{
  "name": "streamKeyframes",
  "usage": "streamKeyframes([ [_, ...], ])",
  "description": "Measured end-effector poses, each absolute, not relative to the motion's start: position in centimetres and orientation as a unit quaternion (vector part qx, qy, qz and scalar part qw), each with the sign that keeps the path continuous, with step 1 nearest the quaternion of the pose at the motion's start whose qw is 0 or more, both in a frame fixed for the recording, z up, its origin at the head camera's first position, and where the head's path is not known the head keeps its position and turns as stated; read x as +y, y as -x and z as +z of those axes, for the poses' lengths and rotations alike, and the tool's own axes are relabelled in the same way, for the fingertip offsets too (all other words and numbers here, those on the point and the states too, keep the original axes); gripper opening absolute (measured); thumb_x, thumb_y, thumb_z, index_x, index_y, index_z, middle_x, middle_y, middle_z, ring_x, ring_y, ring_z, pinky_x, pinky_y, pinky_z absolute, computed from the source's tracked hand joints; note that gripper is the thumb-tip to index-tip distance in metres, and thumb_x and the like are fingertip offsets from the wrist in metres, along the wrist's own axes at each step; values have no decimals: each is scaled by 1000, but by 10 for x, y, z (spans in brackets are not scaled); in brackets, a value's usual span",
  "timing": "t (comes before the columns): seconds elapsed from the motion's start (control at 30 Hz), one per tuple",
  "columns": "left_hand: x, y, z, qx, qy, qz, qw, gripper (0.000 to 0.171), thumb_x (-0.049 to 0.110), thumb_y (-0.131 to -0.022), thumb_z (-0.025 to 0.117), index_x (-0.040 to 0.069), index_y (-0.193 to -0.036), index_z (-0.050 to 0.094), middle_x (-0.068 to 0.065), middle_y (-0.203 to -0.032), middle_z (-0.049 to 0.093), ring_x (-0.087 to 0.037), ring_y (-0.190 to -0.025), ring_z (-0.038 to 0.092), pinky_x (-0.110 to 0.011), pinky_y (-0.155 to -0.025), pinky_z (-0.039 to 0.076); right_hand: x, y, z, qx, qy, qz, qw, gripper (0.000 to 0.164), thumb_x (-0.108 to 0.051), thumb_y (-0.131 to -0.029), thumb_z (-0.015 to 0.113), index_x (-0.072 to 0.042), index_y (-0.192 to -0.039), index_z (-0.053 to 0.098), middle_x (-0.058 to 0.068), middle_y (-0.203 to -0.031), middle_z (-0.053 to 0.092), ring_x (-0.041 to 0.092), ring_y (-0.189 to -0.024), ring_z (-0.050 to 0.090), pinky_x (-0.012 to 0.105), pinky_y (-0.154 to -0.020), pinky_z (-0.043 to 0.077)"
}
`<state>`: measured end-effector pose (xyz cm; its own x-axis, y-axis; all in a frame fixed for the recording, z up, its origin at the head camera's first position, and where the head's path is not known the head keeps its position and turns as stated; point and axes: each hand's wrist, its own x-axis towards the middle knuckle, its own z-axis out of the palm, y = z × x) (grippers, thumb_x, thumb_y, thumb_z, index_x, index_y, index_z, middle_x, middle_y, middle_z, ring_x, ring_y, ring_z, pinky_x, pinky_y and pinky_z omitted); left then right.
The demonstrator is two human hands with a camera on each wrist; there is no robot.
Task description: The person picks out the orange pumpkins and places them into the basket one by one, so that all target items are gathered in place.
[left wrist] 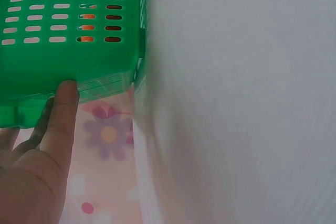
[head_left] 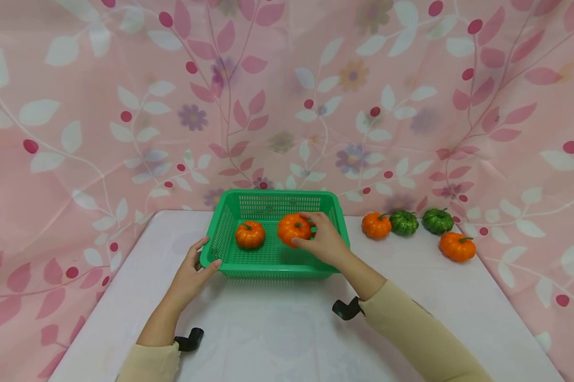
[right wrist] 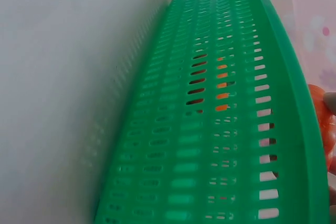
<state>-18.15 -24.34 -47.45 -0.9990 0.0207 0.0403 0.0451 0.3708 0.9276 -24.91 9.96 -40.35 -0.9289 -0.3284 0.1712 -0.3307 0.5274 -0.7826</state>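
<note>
A green plastic basket [head_left: 279, 269] with slotted sides stands on the table. My left hand [head_left: 191, 276] grips its near left corner, thumb on the rim; in the left wrist view the thumb [left wrist: 65, 100] presses the green edge and the other fingers are partly hidden. Over the right half of the basket, my right hand [head_left: 330, 244] holds an orange pumpkin [head_left: 292, 230] between thumb and fingers. Another orange pumpkin [head_left: 250, 235] lies inside on the left. At the right wrist view's edge, the held pumpkin [right wrist: 320, 114] shows beyond the basket rim [right wrist: 294, 77].
Right of the basket, an orange pumpkin [head_left: 376, 226] sits beside a green pumpkin [head_left: 404, 223]. Farther right are a second green pumpkin [head_left: 437, 220] and another orange one [head_left: 457, 246], near the white table's [head_left: 277, 329] right edge. A pink floral cloth [head_left: 277, 106] hangs behind.
</note>
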Motion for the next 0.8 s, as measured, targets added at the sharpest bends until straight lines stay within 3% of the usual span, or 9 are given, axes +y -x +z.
streamKeyframes([
  [0.47, -244, 182, -474, -827, 18, -562, 10, 81, 32, -97, 68, 21, -160, 19, -24, -147, 45, -36, -133, 48, -40, -96, 48, 75, 258, -413, -892, -189, 411, -12, 67, -27, -85, 81, -8, -143, 53, 13, -139, 48, 29, -113, 57, 41, -92, 52],
  [0.8, -244, 181, -474, -823, 18, -568, 7, 82, 33, -97, 69, 22, -161, 18, -23, -146, 45, -35, -133, 48, -33, -95, 48, 60, 262, -415, -898, -206, 388, -38, 65, -28, -87, 81, -9, -143, 53, 12, -128, 51, 26, -110, 58, 39, -91, 53],
])
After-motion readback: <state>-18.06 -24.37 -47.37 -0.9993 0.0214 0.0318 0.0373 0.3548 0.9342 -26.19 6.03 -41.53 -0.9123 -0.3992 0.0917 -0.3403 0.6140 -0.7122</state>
